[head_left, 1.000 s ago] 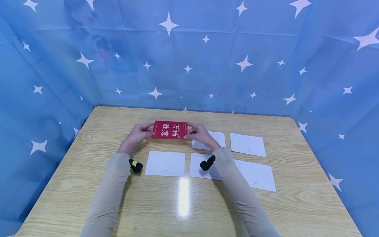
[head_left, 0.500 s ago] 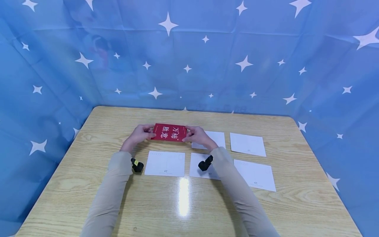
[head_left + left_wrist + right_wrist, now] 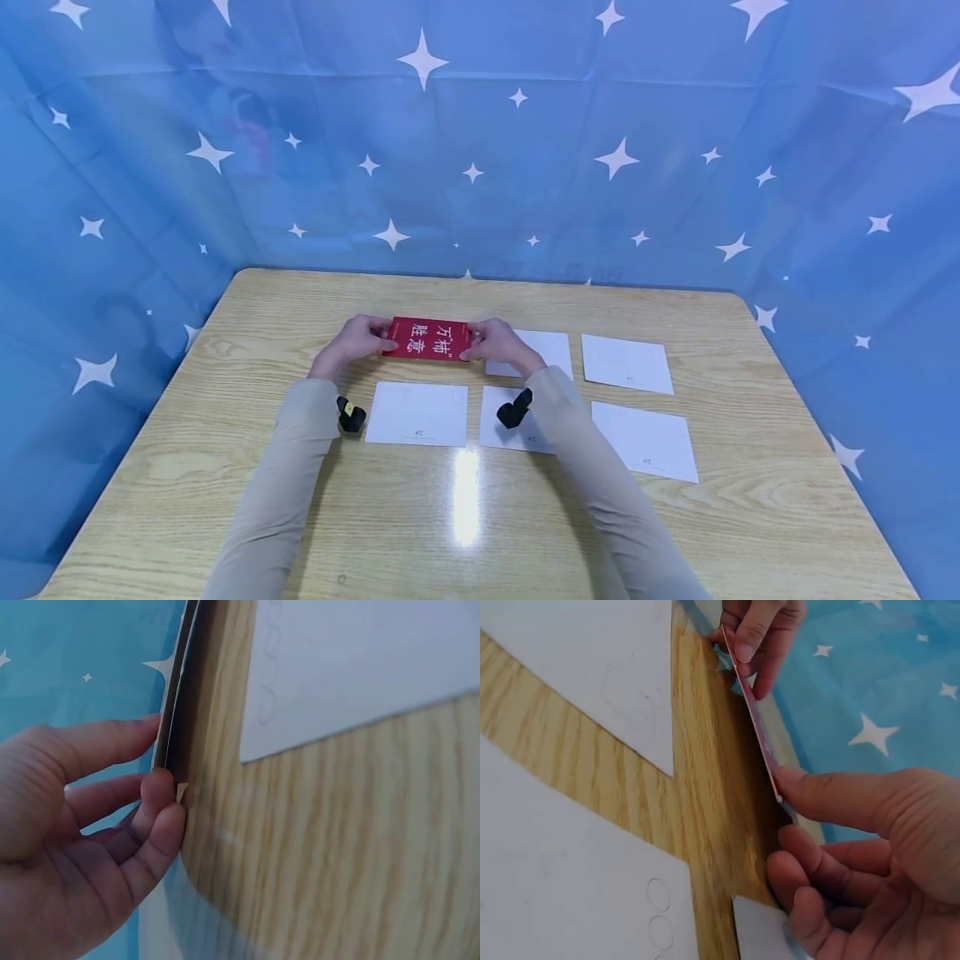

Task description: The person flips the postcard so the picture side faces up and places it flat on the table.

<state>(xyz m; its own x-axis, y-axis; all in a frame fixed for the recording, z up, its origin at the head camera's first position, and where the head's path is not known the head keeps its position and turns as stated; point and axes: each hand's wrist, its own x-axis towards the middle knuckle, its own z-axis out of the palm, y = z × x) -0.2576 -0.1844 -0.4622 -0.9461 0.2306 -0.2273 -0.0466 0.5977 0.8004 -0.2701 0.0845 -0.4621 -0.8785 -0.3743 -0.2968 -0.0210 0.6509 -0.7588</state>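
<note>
A red card [image 3: 429, 339] with large white characters is held level between both hands, close over the far middle of the table. My left hand [image 3: 358, 338] pinches its left end; in the left wrist view the card's dark edge [image 3: 175, 697] shows between thumb and fingers. At the other end, my right hand [image 3: 497, 340] grips it, with the thumb along the upper face and fingers beneath in the right wrist view. Nearest below is a white postcard [image 3: 417, 414], lying flat. Another postcard [image 3: 546, 350] is partly covered by the right hand.
More white postcards lie flat: one [image 3: 498, 410] under the right forearm, one [image 3: 647, 442] at the front right and one [image 3: 628, 363] behind it. The wooden table [image 3: 405, 525] meets a blue star-patterned curtain [image 3: 465, 200] at its back edge.
Both hands have lowered the red card slightly, bringing it nearer the table and a little toward me. The postcards have stayed in place.
</note>
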